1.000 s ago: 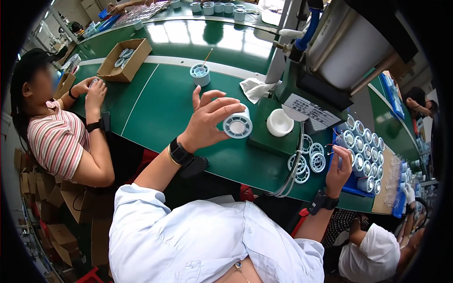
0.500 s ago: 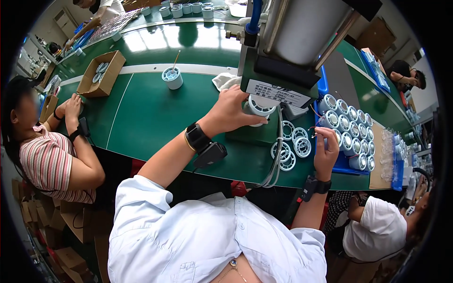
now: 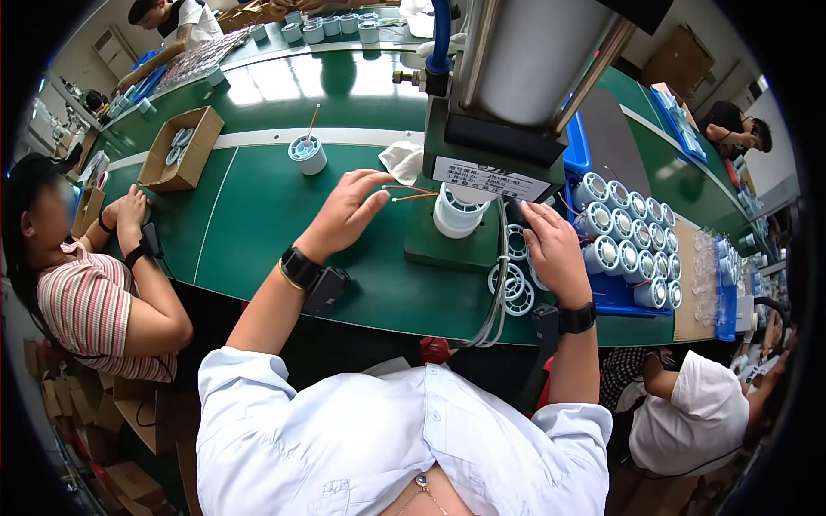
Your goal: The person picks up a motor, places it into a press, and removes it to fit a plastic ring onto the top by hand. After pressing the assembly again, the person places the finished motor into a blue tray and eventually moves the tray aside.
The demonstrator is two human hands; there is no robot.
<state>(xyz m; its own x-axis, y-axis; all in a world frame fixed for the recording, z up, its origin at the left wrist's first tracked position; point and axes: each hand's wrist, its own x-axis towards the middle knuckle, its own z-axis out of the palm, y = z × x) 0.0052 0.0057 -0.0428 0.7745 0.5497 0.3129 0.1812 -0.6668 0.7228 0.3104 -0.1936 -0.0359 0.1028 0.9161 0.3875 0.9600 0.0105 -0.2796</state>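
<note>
A pale-blue cylindrical housing (image 3: 458,217) stands upright on the green base block (image 3: 447,251), under the head of a press (image 3: 495,159). Thin red and orange wires (image 3: 416,196) stick out from its left side. My left hand (image 3: 348,213) is off the housing, open, thumb and fingers apart beside the wire ends. My right hand (image 3: 557,258) reaches to the right of the press head with fingers stretched out; whether the fingertips touch anything there is unclear. Pale-blue slotted rings (image 3: 514,288) lie between that hand and the grey cables (image 3: 499,284), partly covered.
A blue tray (image 3: 624,307) with several similar housings stands at the right. At left are another housing (image 3: 307,155) with a stick in it, a cardboard box (image 3: 181,148) and a white cloth (image 3: 402,163). Co-workers sit at both sides.
My left hand has let go of the housing and moved left, so the wires now show. My right hand has moved left and up toward the press, fingers no longer pinched.
</note>
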